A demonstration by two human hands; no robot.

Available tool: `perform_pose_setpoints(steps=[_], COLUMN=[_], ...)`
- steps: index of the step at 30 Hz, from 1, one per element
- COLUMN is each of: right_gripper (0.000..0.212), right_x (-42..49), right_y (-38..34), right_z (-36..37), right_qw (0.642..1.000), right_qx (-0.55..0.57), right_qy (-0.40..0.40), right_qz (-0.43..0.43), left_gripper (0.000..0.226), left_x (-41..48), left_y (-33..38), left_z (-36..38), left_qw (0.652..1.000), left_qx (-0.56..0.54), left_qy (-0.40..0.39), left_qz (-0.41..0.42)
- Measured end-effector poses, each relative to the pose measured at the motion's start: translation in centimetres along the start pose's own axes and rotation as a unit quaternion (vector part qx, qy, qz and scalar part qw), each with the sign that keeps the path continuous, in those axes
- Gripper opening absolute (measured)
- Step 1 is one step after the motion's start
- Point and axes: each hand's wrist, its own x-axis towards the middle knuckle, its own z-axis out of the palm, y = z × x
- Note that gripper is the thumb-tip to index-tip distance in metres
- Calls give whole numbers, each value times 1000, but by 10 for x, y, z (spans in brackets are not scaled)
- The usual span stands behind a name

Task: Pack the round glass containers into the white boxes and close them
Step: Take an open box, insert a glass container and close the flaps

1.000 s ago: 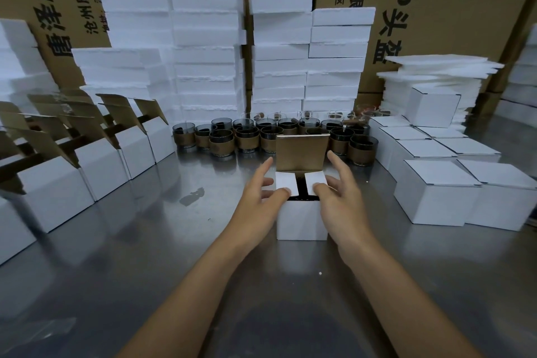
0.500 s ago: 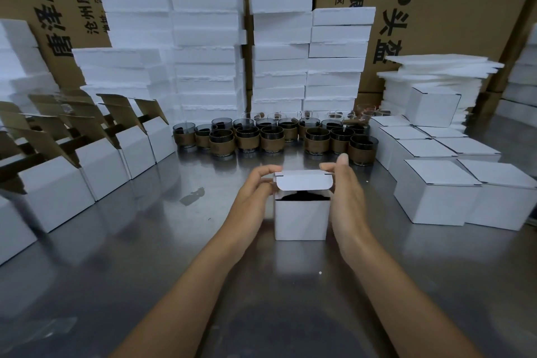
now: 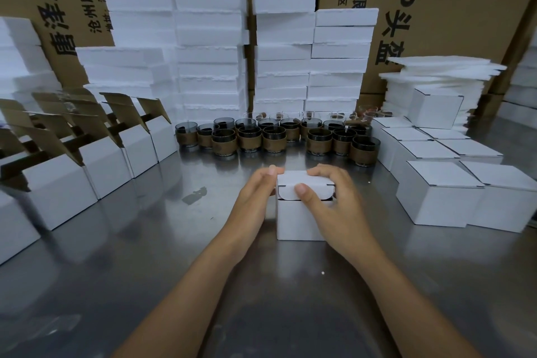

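Right hand [image 3: 334,206]: fingers curled over the top of the white box [image 3: 296,221], thumb pressing on the front tuck flap [image 3: 319,195]. Clamped on the box.
Left hand [image 3: 255,197]: wrapped round the box's left wall, one fingertip up on the top rear edge. Also gripping the box.

Box: small plain white cardboard cube, upright on the steel table [image 3: 145,241]. Lid is folded down flat. The tuck flap has rounded corners and sits over the front wall with a thin dark gap under its lower edge, so it is not tucked in yet. Contents hidden by the lid.

Everything else, relative to that box:
- Behind it: a cluster of round glass containers [image 3: 276,136], dark smoked glass with a brown band round each, packed in rows and touching.
- Left of it: open white boxes [image 3: 96,160] in a row, brown-lined lids standing up.
- Right of it: closed white boxes [image 3: 436,192], side by side; one more sits on top further back.
- Behind the glasses: tall stacks of white foam blocks [image 3: 290,52].
- Behind and right: a lower pile of thin foam sheets [image 3: 436,73].
- Furthest back: brown cartons [image 3: 450,9] with black printed characters.
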Motion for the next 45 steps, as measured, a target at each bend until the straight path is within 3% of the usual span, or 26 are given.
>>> perform_pose_setpoints(steps=[4, 5, 10, 14, 18, 23, 26, 36, 45], right_gripper=[17, 8, 33, 31, 26, 84, 103, 78, 72], right_x=[-1, 0, 4, 4, -4, -13, -15, -8, 87], right_y=[1, 0, -2, -4, -9, -16, -18, -11, -19], right_z=[1, 1, 1, 1, 3, 7, 6, 3, -55], right_qw=[1000, 999, 997, 997, 999, 994, 987, 989, 980], right_qx=[17, 27, 55, 49, -17, -107, -157, -104, -144], right_qy=[-22, -27, -7, -17, 25, -35, -37, 45, 122], right_qz=[7, 22, 44, 55, 31, 16, 16, 92, 59], left_gripper=[14, 14, 28, 31, 33, 40, 37, 29, 12], left_x=[2, 3, 6, 7, 6, 5, 5, 6, 13], left_y=[-3, -4, -5, -5, -5, -5, -5, -12, -24], left_z=[-3, -3, -4, -4, -4, -4, -3, -2, -1], left_qw=[1000, 1000, 1000, 999, 999, 998, 997, 996, 994], left_qx=[-11, -16, -17, -15, -23, -36, -35, -27, -19], left_qy=[6, 9, 15, 14, 26, 35, 41, 70, 101], left_qz=[-7, -10, -19, -28, -42, -48, -54, -51, -42])
